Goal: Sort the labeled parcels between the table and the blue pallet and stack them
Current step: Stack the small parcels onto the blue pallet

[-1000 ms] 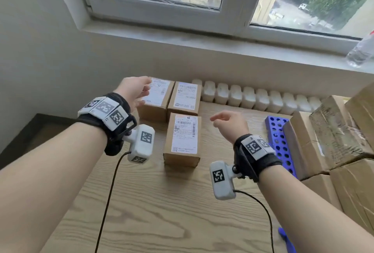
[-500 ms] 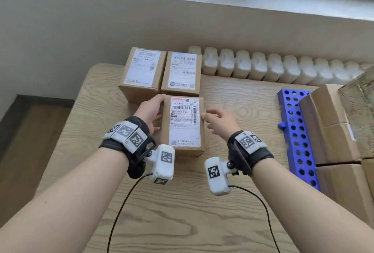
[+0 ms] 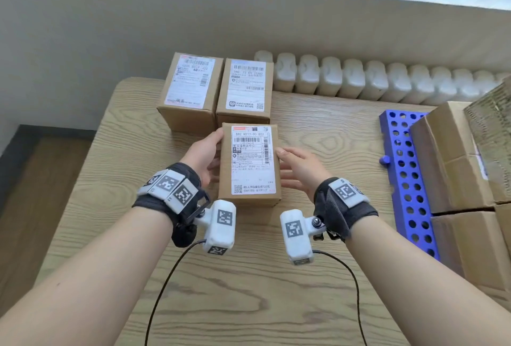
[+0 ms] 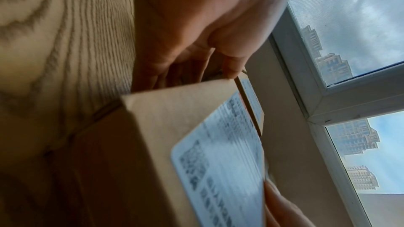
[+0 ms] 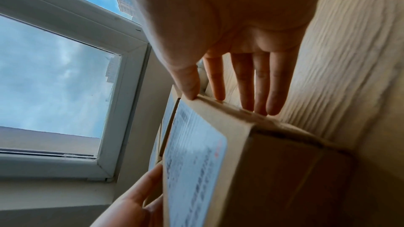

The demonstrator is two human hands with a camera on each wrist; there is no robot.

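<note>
Parcel lies label-up at centre of frame on wooden surface, touching front of two more labeled parcels above it. Left hand curls along its left side, thumb at far top corner; right hand flat against right side, fingers straight, thumb on top edge. Blue pallet at right, under large cartons.

Risk: squeeze-only hold, so smooth cardboard may slip on lift; far end may nudge neighbours.

Label reads "882 N217-00 022", barcode, QR code.
</note>
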